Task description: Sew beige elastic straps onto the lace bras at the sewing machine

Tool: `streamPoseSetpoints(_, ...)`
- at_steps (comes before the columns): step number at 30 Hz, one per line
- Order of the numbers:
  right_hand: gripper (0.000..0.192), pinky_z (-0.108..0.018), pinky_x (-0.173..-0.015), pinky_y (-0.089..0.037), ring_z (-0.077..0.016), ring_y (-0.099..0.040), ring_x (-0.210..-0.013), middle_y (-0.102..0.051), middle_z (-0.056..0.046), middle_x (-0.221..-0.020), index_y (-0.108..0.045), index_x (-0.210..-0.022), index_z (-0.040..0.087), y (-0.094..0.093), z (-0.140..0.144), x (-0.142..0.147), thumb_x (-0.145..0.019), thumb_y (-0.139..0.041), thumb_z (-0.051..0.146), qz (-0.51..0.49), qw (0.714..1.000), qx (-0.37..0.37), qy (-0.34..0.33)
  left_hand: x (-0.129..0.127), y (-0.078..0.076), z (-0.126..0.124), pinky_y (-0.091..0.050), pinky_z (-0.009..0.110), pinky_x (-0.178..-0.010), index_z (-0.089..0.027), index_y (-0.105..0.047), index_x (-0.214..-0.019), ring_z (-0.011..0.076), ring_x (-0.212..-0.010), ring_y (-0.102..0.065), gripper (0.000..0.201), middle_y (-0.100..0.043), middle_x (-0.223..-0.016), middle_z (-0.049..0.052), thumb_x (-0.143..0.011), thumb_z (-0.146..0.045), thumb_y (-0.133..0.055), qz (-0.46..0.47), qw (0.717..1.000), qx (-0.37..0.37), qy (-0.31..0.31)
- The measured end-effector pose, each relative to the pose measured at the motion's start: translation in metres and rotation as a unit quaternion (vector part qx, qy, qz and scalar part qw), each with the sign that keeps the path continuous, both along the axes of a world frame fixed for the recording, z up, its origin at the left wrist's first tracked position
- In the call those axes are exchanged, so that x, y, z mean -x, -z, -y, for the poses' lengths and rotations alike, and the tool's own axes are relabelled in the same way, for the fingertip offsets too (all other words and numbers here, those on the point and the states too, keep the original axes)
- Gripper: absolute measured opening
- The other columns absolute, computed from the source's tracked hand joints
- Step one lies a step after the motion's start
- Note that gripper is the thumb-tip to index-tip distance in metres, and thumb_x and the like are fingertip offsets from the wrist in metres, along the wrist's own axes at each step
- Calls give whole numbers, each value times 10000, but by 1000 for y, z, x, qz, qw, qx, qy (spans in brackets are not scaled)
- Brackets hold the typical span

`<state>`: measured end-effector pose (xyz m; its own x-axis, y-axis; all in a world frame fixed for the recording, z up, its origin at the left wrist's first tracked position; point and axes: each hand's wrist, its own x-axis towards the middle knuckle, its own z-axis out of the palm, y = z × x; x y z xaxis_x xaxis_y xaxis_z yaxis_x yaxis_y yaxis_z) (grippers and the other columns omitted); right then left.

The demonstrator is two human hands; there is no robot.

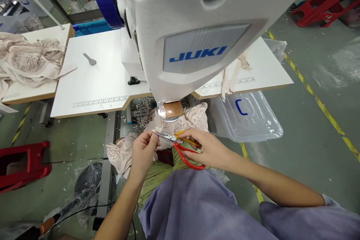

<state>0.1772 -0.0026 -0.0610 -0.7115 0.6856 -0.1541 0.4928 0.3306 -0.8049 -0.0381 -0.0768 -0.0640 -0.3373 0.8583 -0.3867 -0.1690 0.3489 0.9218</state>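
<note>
Below the front edge of the bench (92, 82), left hand (143, 153) pinches lace fabric (194, 116); right hand (209, 148) grips red-handled scissors (182, 148), blades touching the pinched fabric edge between both hands.

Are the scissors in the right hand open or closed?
Open. On the scissors, the orange and red handles spread apart under the right hand, and the metal blades reach the lace fabric pinched by the left hand.

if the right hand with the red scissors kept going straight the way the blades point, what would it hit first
Probably the pale lace fabric pinched in the left hand. The right hand aims the scissors leftward, blade tips already at that fabric edge. Just beyond come the left hand's fingertips, though depth is hard to judge.
</note>
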Motion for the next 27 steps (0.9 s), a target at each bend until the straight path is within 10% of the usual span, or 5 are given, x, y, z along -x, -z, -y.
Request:
streamPoseSetpoints(9,292,-307,-679,-523,-190,-689,-805,-741,-32,-1034,-668,-1152,281,-4,-3,-4,-868,-644,346,27,999,26,5,-2,-3,2,-286,216,-504,-180,-555,-679,80,-526,-336,345,-465,-583,-42,-867,-448,-665,-48,999,23,-8)
streamPoseSetpoints(15,313,-322,-584,-521,-199,-678,-699,-747,-44,-995,-684,-1147,296,-7,-27,-38,-868,-610,418,76,996,5,51,-2,5,-2,-290,208,-503,-187,-507,-638,64,-491,-263,370,-341,-520,-80,-796,-439,-726,124,990,-1,-61)
streamPoseSetpoints(21,363,-437,-736,-526,-320,-677,-923,-719,-158,-1077,-672,-1176,208,-17,-116,-56,-906,-562,424,210,937,-251,126,-2,3,-3,-288,185,-485,-168,-596,-748,49,-483,-340,309,-434,-559,-65,-801,-459,-687,166,985,16,-45)
streamPoseSetpoints(24,325,-529,-822,-527,-389,-648,-1032,-692,-222,-1090,-663,-1134,214,-20,-110,-34,-909,-554,422,145,909,-368,133,-3,-5,-1,-307,194,-450,-156,-597,-711,60,-462,-425,321,-568,-615,-1,-840,-449,-617,185,982,46,14)
streamPoseSetpoints(27,294,-456,-742,-582,-323,-693,-953,-724,-124,-1048,-618,-1179,358,-14,-62,-6,-897,-589,434,-11,952,-299,-59,-3,-14,-3,-338,221,-412,-142,-615,-683,89,-404,-468,313,-636,-613,59,-811,-427,-604,197,970,74,118)
